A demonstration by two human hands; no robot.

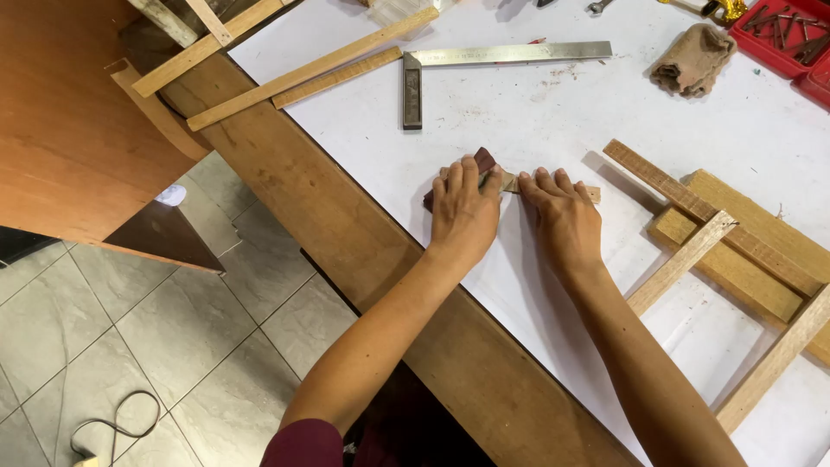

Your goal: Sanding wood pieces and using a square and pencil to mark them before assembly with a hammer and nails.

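My left hand (464, 210) presses down on a dark reddish-brown block (482, 160) that sits over the end of a thin wooden strip (512, 183) on the white tabletop (519, 112). Only the block's far corner shows past my fingers. My right hand (564, 218) lies flat on the same strip just to the right, fingers together and pinning it down. The strip's far end peeks out beyond my right fingers.
A metal try square (484, 60) lies farther back, beside two long wooden slats (311, 69). A frame of crossed wooden battens (735, 259) sits to the right. A brown rag (692, 60) and a red tray of nails (782, 30) are at the far right. Tiled floor lies below left.
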